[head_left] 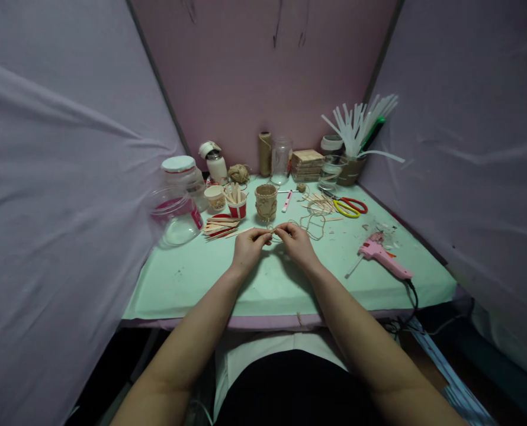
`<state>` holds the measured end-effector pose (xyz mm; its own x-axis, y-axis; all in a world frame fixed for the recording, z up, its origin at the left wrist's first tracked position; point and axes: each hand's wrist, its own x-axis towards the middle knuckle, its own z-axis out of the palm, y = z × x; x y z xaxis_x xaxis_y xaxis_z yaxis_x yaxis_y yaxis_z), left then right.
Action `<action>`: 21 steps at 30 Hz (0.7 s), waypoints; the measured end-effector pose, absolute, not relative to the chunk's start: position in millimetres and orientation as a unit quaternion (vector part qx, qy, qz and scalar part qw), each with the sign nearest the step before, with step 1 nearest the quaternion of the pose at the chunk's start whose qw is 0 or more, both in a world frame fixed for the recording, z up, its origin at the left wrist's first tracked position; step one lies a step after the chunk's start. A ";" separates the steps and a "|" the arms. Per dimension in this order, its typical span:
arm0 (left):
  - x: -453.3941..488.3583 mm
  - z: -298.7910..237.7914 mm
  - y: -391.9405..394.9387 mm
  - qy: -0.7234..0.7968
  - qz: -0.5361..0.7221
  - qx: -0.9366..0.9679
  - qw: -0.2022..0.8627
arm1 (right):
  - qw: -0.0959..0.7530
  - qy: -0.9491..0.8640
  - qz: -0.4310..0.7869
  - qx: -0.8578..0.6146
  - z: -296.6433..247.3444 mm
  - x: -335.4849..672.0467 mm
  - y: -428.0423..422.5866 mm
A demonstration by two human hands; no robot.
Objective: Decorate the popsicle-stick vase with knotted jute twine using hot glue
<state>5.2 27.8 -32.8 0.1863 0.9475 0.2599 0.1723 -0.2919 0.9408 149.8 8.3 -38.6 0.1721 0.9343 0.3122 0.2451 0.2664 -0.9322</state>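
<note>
My left hand [251, 245] and my right hand [293, 241] meet over the middle of the table, fingertips almost touching. Both pinch a thin tan twine [313, 232], whose loose loops trail off to the right on the cloth. The short stretch between the fingers is too small to make out well. Just beyond my fingers a small brown cup-shaped pot [266, 204] stands upright, with twine-like trim around its rim and side. Left of it lies a pile of flat wooden sticks [221, 226].
A pink glue gun [385, 258] lies at right, its cord hanging over the edge. Scissors [351, 206] rest behind it. Clear plastic jars [177, 222] stand at left. A red cup [237, 208] holds sticks. Along the back are a twine ball [238, 173] and glue sticks [356, 127] in a pot.
</note>
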 end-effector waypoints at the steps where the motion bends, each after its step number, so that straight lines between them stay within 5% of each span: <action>1: 5.3 -32.7 27.7 0.429 0.471 0.654 0.408 | 0.561 -0.565 0.307 -0.522 -39.0 149.7 8.6; 21: 8.3 -30.6 25.3 0.421 0.483 0.672 0.371 | 0.551 -0.607 0.226 -0.525 -39.6 145.8 5.4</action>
